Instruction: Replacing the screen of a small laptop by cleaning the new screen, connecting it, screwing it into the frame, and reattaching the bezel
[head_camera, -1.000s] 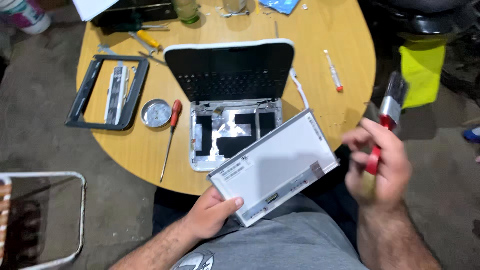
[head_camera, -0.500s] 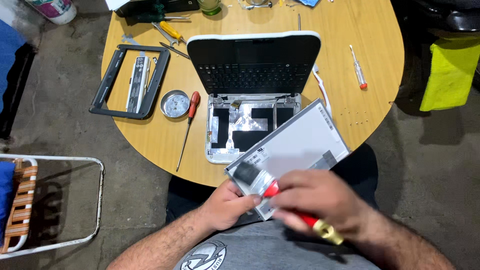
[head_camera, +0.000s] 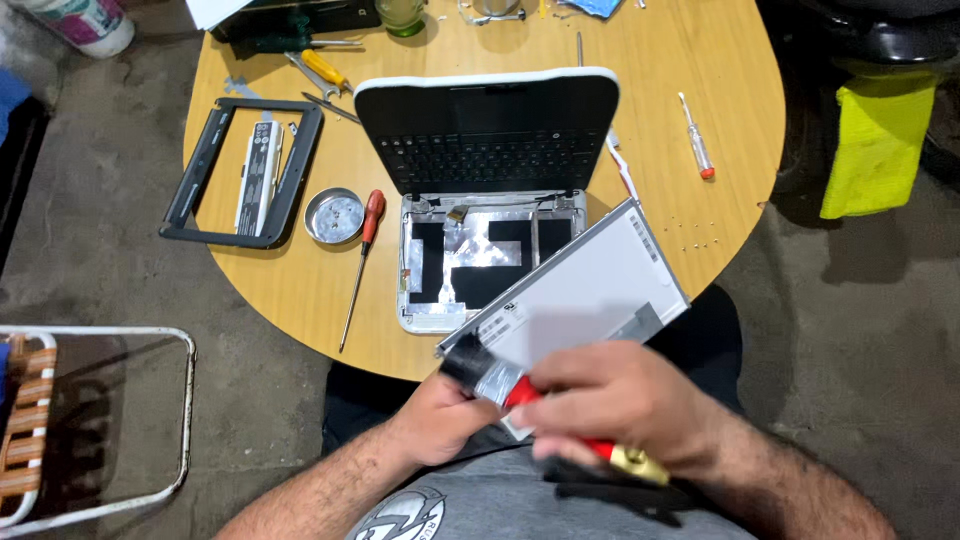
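Laptop display panel, held off the near edge of the round wooden bench at 6 o'clock from the opened laptop, its long axis running from 8 o'clock up to 2 o'clock, pale back face upward. Its lower corner is hidden behind the hands, and the red-handled brush lying across that corner is motion-blurred, its bristle end dark and hard to make out. The left hand is clamped on the panel's lower-left corner; the right hand is closed around the brush handle.

round wooden table bearing laptop, screwdrivers, bezel.
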